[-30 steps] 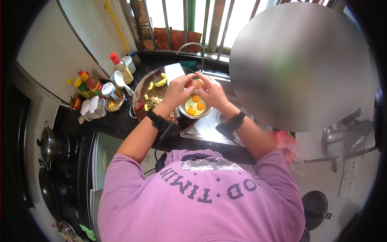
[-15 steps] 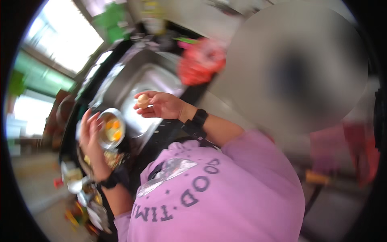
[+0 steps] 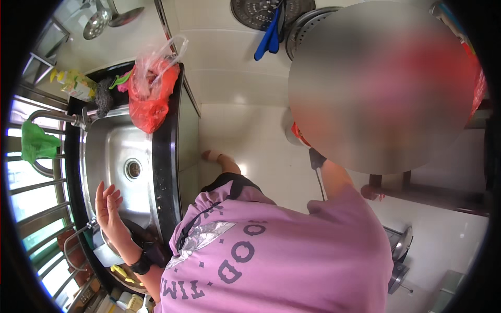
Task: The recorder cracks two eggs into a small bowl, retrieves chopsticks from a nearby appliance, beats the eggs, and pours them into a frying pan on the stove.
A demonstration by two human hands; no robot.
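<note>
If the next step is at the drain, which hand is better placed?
Likely left: the left hand is over the sink, near the drain; the right arm points away, its hand hidden.

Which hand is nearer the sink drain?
Left: the left hand is over the sink, lower-left of the drain in frame; the right hand is hidden, its forearm much farther away.

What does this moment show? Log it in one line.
left hand: open, over sink | right hand: hidden | red bag: on counter

Dark lettering (image 3: 242, 251) across the pink-purple shirt (image 3: 313, 245)
</note>
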